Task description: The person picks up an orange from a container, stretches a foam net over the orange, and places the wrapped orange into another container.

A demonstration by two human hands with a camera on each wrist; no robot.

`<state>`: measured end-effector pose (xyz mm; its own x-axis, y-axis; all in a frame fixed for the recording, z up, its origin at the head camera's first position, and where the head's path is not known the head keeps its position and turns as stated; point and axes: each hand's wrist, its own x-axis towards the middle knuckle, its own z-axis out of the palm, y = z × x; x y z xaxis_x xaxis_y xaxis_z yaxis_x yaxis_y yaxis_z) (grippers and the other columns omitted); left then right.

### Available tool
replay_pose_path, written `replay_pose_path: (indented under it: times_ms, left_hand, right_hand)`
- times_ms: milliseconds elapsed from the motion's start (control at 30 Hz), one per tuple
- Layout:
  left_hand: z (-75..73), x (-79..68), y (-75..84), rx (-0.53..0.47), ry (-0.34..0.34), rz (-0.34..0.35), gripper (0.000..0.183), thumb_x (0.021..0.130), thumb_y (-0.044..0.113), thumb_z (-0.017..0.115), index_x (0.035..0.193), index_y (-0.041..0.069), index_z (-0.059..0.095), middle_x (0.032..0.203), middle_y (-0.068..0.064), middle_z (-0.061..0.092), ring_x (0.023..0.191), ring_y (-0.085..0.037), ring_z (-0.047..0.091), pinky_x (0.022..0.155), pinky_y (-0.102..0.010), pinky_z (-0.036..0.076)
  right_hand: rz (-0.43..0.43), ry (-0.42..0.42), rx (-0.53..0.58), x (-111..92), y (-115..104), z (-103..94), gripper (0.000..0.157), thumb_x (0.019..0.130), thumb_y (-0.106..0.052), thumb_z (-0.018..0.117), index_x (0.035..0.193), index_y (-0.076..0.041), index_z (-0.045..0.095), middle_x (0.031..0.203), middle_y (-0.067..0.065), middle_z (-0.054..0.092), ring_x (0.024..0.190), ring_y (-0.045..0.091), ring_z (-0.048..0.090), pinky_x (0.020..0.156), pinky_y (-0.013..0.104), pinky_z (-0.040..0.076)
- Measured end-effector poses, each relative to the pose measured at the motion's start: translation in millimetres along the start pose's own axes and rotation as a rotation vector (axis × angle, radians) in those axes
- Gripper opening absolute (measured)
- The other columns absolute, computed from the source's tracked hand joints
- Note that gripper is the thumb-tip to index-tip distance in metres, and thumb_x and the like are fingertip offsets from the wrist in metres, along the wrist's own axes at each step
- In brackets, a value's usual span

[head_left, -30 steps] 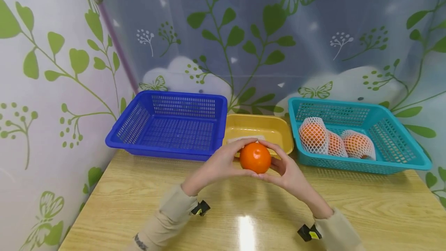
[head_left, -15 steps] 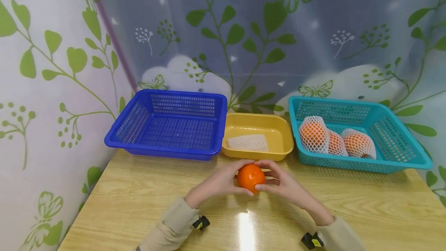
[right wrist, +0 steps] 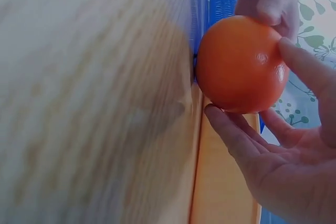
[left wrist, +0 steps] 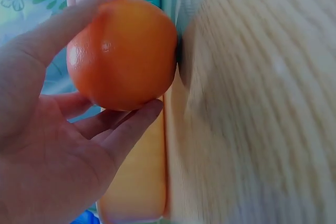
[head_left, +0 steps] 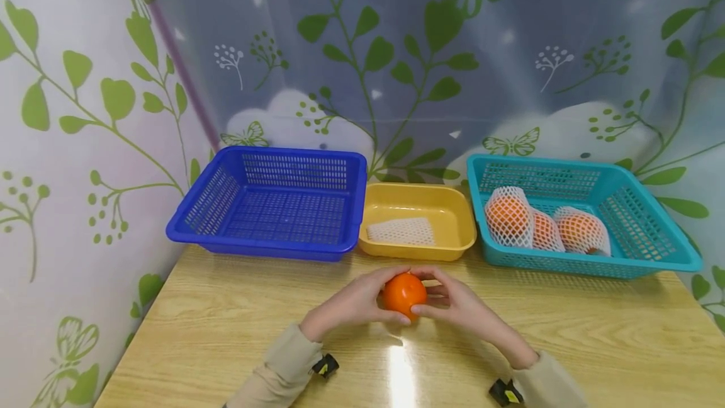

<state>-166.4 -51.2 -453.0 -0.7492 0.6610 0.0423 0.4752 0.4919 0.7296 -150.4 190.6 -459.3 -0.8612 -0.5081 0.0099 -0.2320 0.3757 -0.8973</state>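
A glossy orange persimmon [head_left: 404,294] is between both hands, low at the tabletop and in front of the yellow tray. My left hand [head_left: 362,298] curls round its left side, thumb in front and fingers behind. From the right, my right hand [head_left: 459,301] holds it the same way, the thumb on its near side. In the left wrist view the persimmon [left wrist: 126,53] appears to touch the wood, with a dark bit at its underside. The right wrist view shows the right fingertips [right wrist: 215,114] against the persimmon [right wrist: 241,64].
A yellow tray [head_left: 419,191] holds a flat white foam net [head_left: 402,232]. Left of it stands a blue basket [head_left: 266,247]. On the right, a teal basket [head_left: 651,219] contains netted orange fruits [head_left: 510,216]. The wooden table [head_left: 226,320] extends in front; a patterned curtain [head_left: 396,80] hangs behind.
Both hands have brought the persimmon down and nearer, from over the yellow tray's front edge to the tabletop, uncovering the foam net. In the last half second they shifted only slightly.
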Motion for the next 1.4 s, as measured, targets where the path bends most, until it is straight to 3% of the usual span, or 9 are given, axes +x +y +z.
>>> replay_pose_path:
  times_ms: [200, 333, 467, 600, 733, 833, 1067, 1233, 1400]
  left_hand:
    - [0.4, -2.3, 0.7, -0.026, -0.027, -0.022, 0.086, 0.084, 0.046, 0.081, 0.154, 0.017, 0.042, 0.149, -0.004, 0.052, 0.128, -0.017, 0.055, 0.105, -0.032, 0.048]
    - [0.4, -3.1, 0.7, -0.04, -0.028, -0.041, 0.084, 0.085, 0.046, 0.08, 0.155, 0.018, 0.041, 0.149, -0.004, 0.052, 0.129, -0.016, 0.054, 0.106, -0.034, 0.047]
    - [0.7, -3.2, 0.1, -0.017, -0.03, -0.06, 0.086, 0.087, 0.048, 0.079, 0.156, 0.017, 0.039, 0.151, -0.006, 0.05, 0.132, -0.02, 0.052, 0.109, -0.037, 0.046]
    - [1.9, -2.4, -1.2, 0.002, -0.024, -0.053, 0.085, 0.088, 0.047, 0.078, 0.156, 0.015, 0.038, 0.152, -0.008, 0.049, 0.134, -0.023, 0.052, 0.11, -0.042, 0.044]
    - [3.0, -2.2, -1.7, 0.011, -0.021, -0.031, 0.084, 0.088, 0.046, 0.077, 0.156, 0.015, 0.039, 0.151, -0.007, 0.049, 0.135, -0.024, 0.051, 0.112, -0.044, 0.043]
    - [3.2, -2.4, -0.7, 0.021, -0.029, -0.02, 0.083, 0.089, 0.045, 0.077, 0.156, 0.014, 0.039, 0.152, -0.007, 0.049, 0.136, -0.024, 0.05, 0.112, -0.043, 0.043]
    - [3.0, -2.8, 2.4, 0.046, -0.045, -0.002, 0.086, 0.088, 0.044, 0.078, 0.157, 0.014, 0.036, 0.151, -0.009, 0.049, 0.136, -0.025, 0.051, 0.112, -0.042, 0.042]
    - [2.7, -4.2, 2.6, 0.043, -0.045, -0.012, 0.087, 0.088, 0.045, 0.078, 0.158, 0.016, 0.035, 0.152, -0.008, 0.048, 0.136, -0.024, 0.05, 0.112, -0.042, 0.042]
    - [2.3, -5.2, 1.4, 0.042, -0.036, -0.014, 0.087, 0.088, 0.045, 0.078, 0.157, 0.016, 0.035, 0.152, -0.008, 0.048, 0.136, -0.023, 0.05, 0.112, -0.041, 0.042]
  right_hand:
    - [0.005, -0.033, -0.009, -3, -5, -3.2, 0.061, 0.094, -0.025, 0.075, 0.142, -0.003, 0.047, 0.142, 0.024, 0.052, 0.119, 0.04, 0.061, 0.096, 0.043, 0.056]
    - [-0.039, -0.028, -0.037, 1, -9, -8.0, 0.055, 0.095, -0.022, 0.073, 0.141, -0.003, 0.049, 0.142, 0.023, 0.053, 0.118, 0.04, 0.062, 0.095, 0.045, 0.056]
    - [-0.143, 0.078, -0.094, 14, -18, -17.8, 0.043, 0.098, -0.015, 0.069, 0.138, -0.004, 0.056, 0.136, 0.019, 0.06, 0.112, 0.036, 0.067, 0.092, 0.042, 0.058]
    - [-0.175, 0.194, -0.112, 34, -27, -32.0, 0.037, 0.101, -0.016, 0.065, 0.136, -0.01, 0.058, 0.129, 0.012, 0.066, 0.107, 0.027, 0.07, 0.09, 0.032, 0.058]
    - [-0.131, 0.272, -0.171, 63, -27, -41.4, 0.034, 0.103, -0.021, 0.062, 0.134, -0.008, 0.06, 0.127, 0.012, 0.067, 0.111, 0.028, 0.067, 0.093, 0.039, 0.057]
    - [-0.086, 0.293, -0.283, 86, -23, -43.4, 0.032, 0.103, -0.018, 0.061, 0.13, -0.003, 0.064, 0.129, 0.016, 0.067, 0.117, 0.034, 0.064, 0.096, 0.05, 0.055]
    - [-0.009, 0.151, -0.593, 119, -11, -45.2, 0.031, 0.103, -0.014, 0.058, 0.131, -0.005, 0.066, 0.135, 0.018, 0.063, 0.125, 0.039, 0.058, 0.107, 0.056, 0.045]
    - [0.022, 0.071, -0.683, 132, -6, -44.6, 0.031, 0.1, -0.01, 0.061, 0.13, -0.003, 0.067, 0.13, 0.018, 0.067, 0.12, 0.037, 0.062, 0.104, 0.052, 0.048]
    - [0.066, 0.116, -0.69, 133, -4, -43.8, 0.023, 0.095, -0.008, 0.067, 0.116, -0.003, 0.075, 0.112, 0.016, 0.073, 0.097, 0.032, 0.067, 0.088, 0.048, 0.055]
